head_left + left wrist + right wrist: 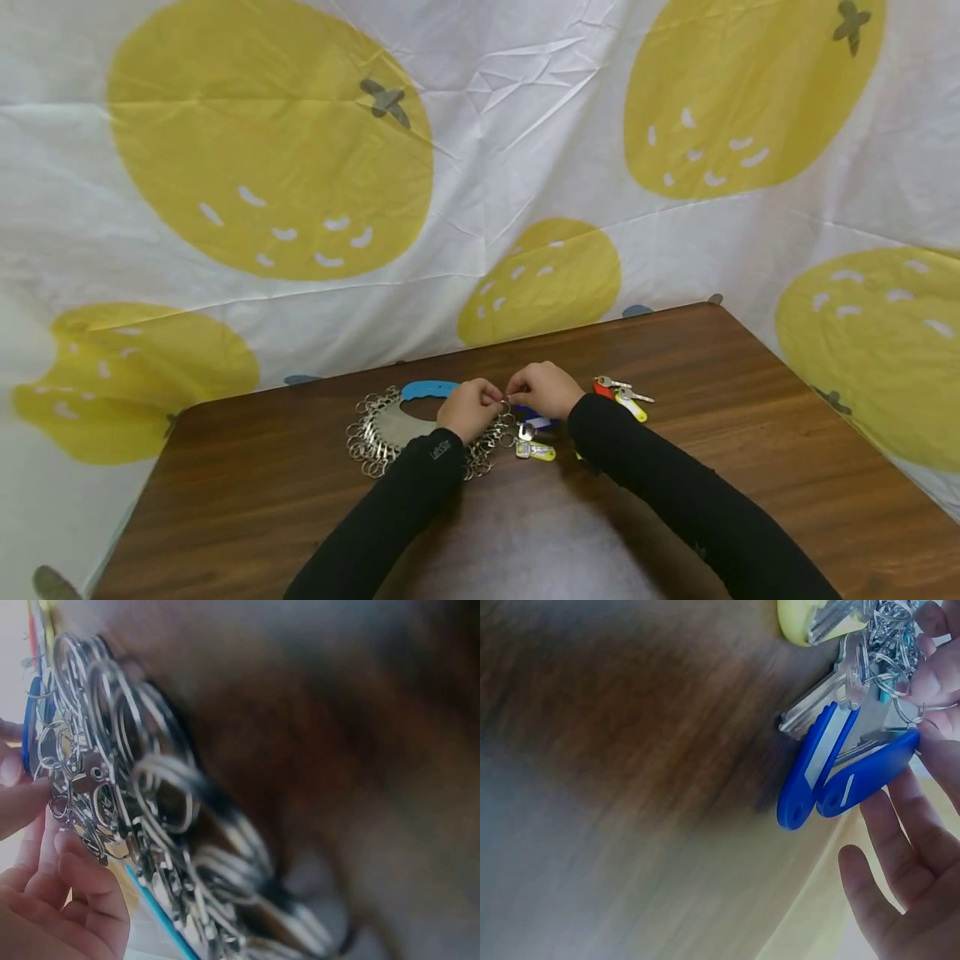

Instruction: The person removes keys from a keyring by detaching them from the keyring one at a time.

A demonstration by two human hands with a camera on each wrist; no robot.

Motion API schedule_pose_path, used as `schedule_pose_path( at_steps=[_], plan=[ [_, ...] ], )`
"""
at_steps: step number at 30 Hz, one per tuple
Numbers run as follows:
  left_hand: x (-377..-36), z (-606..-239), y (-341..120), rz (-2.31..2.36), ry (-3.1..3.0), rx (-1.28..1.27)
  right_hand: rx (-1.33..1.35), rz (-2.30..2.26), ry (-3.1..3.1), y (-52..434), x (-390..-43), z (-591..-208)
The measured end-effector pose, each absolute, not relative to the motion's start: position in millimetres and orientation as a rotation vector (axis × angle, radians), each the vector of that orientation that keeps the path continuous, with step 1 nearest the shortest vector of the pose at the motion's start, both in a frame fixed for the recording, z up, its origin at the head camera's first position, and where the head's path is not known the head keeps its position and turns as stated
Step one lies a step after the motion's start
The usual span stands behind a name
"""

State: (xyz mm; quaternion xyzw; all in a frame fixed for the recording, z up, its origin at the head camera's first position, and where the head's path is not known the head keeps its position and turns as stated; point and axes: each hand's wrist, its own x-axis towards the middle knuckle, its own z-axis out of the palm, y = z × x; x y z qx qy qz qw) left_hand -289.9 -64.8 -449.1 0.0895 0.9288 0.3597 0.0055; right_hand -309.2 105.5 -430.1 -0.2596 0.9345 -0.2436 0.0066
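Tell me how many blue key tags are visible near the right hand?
2. Both blue key tags lie side by side on the table, beside the right hand; others may be hidden.

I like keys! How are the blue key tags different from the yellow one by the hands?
The blue key tags are two, lying side by side; the yellow key tag is alone. The blue key tags sit right under the right hand; the yellow key tag lies apart, nearer the person. Both rest on the wooden table.
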Motion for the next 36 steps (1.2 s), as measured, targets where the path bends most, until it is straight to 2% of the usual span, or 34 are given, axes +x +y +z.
schedule_pose_path(
  at_steps=[6,21,28,36],
  plan=[
    [-292.4,-454.5,-68.8,1.313,2.79,0.304,-0.846,-0.735,2.94,104.3,-308.8,-431.3],
    [-287.7,-457.3,-66.6,1.327,2.86,0.261,-1.063,-0.767,2.727,110.8,-314.1,-444.4],
    [-286.1,-453.6,-51.3,1.312,2.8,0.398,-0.784,-0.652,2.911,124.4,-309.7,-441.0],
    [-286.5,-450.4,-66.7,1.276,2.862,0.309,-0.685,-0.946,2.647,112.2,-319.1,-436.6]
  ],
)
